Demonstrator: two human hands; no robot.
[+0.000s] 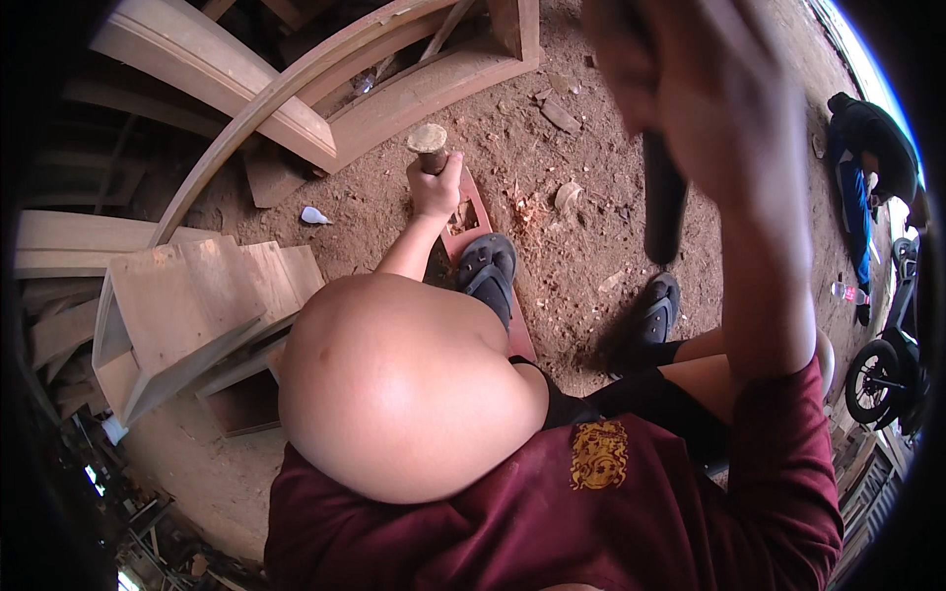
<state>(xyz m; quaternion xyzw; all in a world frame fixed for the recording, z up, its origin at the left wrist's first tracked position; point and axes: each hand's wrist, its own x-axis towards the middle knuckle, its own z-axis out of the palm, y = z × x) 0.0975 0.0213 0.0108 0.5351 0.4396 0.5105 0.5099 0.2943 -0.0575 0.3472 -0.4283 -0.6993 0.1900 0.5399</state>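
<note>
My left hand (437, 187) is closed around a chisel (428, 141), held upright; its pale, battered butt end shows above my fist, while the blade is hidden. Under it lies a reddish wooden board (477, 202) with a cut slot in its face. My left sandalled foot (487, 266) rests on the board just nearer than the slot. Raised high at the upper right, my right hand (690, 89) is smeared by motion. It grips a tool with a thick dark handle (664, 207) that hangs below the fist; the tool's head cannot be made out.
Wood chips (532, 212) litter the dirt floor beside the board. A curved wooden frame (345, 128) and stacked wooden pieces (197, 305) crowd the left. My right sandal (658, 305) stands on the ground. At far right are a bent-over person (867, 158) and a two-wheeler (882, 379).
</note>
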